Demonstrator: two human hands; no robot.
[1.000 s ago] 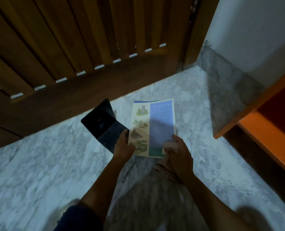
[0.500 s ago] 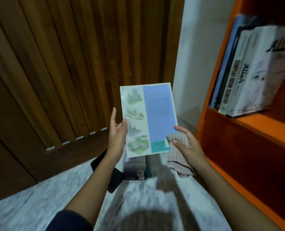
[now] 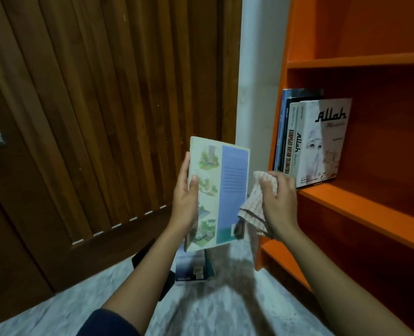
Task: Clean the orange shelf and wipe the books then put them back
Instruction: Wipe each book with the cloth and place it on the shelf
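The left hand [image 3: 185, 202] clamped the thin blue-and-illustrated paperback book [image 3: 221, 190] upright by its spine edge, apparently presenting the cover for wiping; the right hand [image 3: 277, 204] was closed around a checked cloth [image 3: 252, 207] just beside it, near the orange wooden shelf [image 3: 361, 209] holding upright books [image 3: 322, 141]

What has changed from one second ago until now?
The book went up from the floor toward the shelf; the left hand now grips its left edge, and the right hand moved off its lower corner to its right side. Unchanged: the cloth stays in the right hand.
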